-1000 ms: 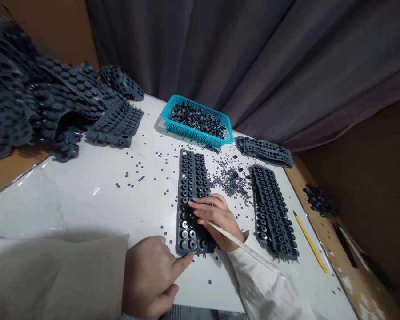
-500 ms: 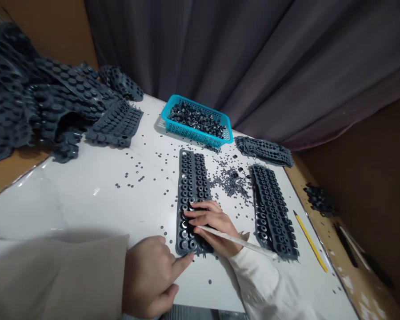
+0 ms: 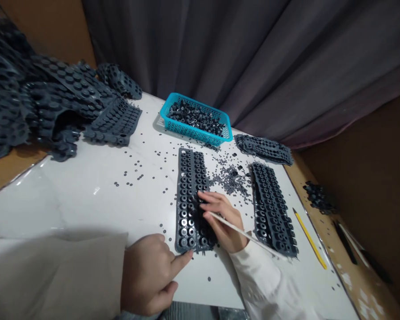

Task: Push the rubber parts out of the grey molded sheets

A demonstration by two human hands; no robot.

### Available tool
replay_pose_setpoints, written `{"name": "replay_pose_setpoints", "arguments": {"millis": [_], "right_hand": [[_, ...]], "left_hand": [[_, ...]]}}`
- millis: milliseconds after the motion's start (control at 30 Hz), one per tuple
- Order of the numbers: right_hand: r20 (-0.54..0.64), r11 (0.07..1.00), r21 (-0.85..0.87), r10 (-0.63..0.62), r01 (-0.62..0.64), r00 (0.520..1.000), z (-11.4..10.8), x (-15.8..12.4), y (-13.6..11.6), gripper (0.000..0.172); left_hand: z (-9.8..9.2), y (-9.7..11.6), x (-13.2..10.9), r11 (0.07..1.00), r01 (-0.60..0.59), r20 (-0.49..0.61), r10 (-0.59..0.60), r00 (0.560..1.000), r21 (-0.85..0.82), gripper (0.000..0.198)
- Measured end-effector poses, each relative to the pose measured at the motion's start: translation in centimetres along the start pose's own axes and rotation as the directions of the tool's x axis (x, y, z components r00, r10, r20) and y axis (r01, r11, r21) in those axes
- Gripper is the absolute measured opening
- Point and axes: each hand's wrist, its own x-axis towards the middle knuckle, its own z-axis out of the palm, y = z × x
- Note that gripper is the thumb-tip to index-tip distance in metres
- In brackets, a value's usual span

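Observation:
A dark rubber sheet (image 3: 184, 195) with rows of round, ring-like moulded pieces lies lengthwise on the white table. At its near edge, the outstretched index finger of my left hand (image 3: 151, 273) touches the sheet; the thumb is apart and the other fingers are curled, holding nothing. My right hand (image 3: 225, 222) is closed around a thin, pale stick (image 3: 250, 238) whose back end points down to the right. Its fingers rest over the sheet's right-hand rows, and they hide the stick's front tip. Small dark discs (image 3: 231, 180) are scattered beside the sheet.
A blue basket (image 3: 196, 131) full of small black parts stands behind the sheet. To the right lie another moulded sheet (image 3: 275, 209), a folded one (image 3: 263, 149) and a yellow pencil (image 3: 310, 240). Rubber sheets (image 3: 60, 102) are heaped at the left.
My right hand has moved with the stick from the left rows to the right rows, baring more of the left rows. My left hand stays at the near edge.

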Motion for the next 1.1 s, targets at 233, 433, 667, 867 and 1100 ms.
{"name": "replay_pose_setpoints", "arguments": {"millis": [233,433,667,867,1100], "right_hand": [[0.204,0.995,0.099,-0.043,0.023,0.978,0.6,-0.8,-0.5,0.012],[0.218,0.995,0.057,-0.089,0.078,0.972,0.6,-0.9,-0.4,0.012],[0.218,0.892,-0.238,-0.337,0.385,0.916,0.8,-0.9,0.2,0.011],[0.128,0.871,-0.358,-0.312,0.337,0.941,0.5,-0.7,-0.3,0.018],[-0.065,1.000,-0.022,-0.011,0.010,0.998,-0.2,-0.6,-0.8,0.019]], "left_hand": [[-0.1,-0.1,0.1,1.000,-0.027,0.031,0.027,0.999,-0.002,0.061],[-0.4,-0.2,0.2,0.998,-0.038,0.048,0.040,0.998,-0.040,0.060],[-0.3,-0.2,0.2,0.999,-0.027,0.013,0.027,1.000,-0.018,0.058],[-0.2,-0.1,0.1,1.000,-0.019,-0.018,0.020,1.000,0.012,0.061],[-0.1,-0.1,0.1,1.000,-0.010,-0.005,0.010,1.000,0.019,0.061]]}}
